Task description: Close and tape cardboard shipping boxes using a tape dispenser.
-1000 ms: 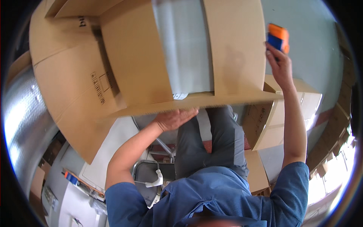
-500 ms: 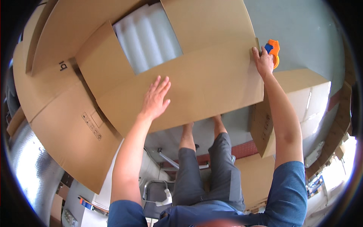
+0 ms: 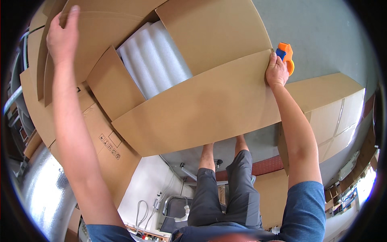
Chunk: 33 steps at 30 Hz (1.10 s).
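A large open cardboard box (image 3: 229, 34) lies before me, with wavy white foam sheeting (image 3: 155, 60) showing between its flaps. Its near long flap (image 3: 201, 109) slants up toward me. At the far left, my left hand (image 3: 63, 38) is closed at the edge of the far long flap (image 3: 94, 36), thumb on its face; the other fingers are partly hidden. By the right corner of the near flap, my right hand (image 3: 277, 72) grips an orange and blue tape dispenser (image 3: 285, 54), its thumb against the flap; the grip itself is mostly out of sight.
Another cardboard box (image 3: 322, 92) stands on the grey floor at right. Cardboard with printed symbols (image 3: 111, 139) lies along the left side. A silvery roll (image 3: 48, 193) is at lower left, and a metal-framed chair (image 3: 175, 205) stands near my legs.
My left hand has gone from above the near flap to the far flap at upper left. The near flap has tilted up toward me. My right hand stays at its corner with the dispenser.
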### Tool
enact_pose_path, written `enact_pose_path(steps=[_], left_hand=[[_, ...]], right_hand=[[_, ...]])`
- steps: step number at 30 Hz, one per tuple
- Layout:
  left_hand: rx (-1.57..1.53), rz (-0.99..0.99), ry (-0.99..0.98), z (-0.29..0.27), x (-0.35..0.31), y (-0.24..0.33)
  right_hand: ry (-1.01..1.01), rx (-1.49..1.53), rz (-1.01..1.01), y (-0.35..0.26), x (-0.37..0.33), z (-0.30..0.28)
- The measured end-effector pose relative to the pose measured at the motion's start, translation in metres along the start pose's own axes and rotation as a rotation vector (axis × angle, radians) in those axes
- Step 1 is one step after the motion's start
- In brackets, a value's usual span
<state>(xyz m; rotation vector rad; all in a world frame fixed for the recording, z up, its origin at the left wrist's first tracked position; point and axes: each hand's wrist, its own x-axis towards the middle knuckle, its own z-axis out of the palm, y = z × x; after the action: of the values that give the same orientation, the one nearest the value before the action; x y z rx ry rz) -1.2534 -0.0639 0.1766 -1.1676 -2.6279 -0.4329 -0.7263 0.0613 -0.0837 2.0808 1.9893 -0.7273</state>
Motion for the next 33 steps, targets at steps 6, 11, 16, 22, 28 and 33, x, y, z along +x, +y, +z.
enact_pose_path(steps=[6, 11, 16, 22, 28, 33], left_hand=[[0.205, 0.062, 0.192, 0.009, -0.160, 0.034], [-0.010, 0.177, -0.301, 0.063, -0.352, 0.041], [0.000, 0.082, -0.530, 0.102, -0.384, 0.047], [0.017, 0.021, -0.373, 0.096, -0.388, 0.055], [-0.105, 0.063, -0.498, 0.091, -0.386, 0.021], [0.090, 0.034, -0.457, 0.085, -0.403, -0.038]], right_hand=[[0.026, 0.013, 0.008, 0.003, 0.001, -0.004], [0.047, 0.047, -0.095, 0.010, 0.003, 0.005], [0.118, 0.250, -0.403, 0.023, 0.014, -0.010], [-0.002, 0.324, -0.404, -0.003, 0.036, -0.031], [-0.106, 0.441, -0.218, -0.017, 0.043, -0.039], [0.164, 0.225, -0.418, -0.016, 0.045, -0.021]])
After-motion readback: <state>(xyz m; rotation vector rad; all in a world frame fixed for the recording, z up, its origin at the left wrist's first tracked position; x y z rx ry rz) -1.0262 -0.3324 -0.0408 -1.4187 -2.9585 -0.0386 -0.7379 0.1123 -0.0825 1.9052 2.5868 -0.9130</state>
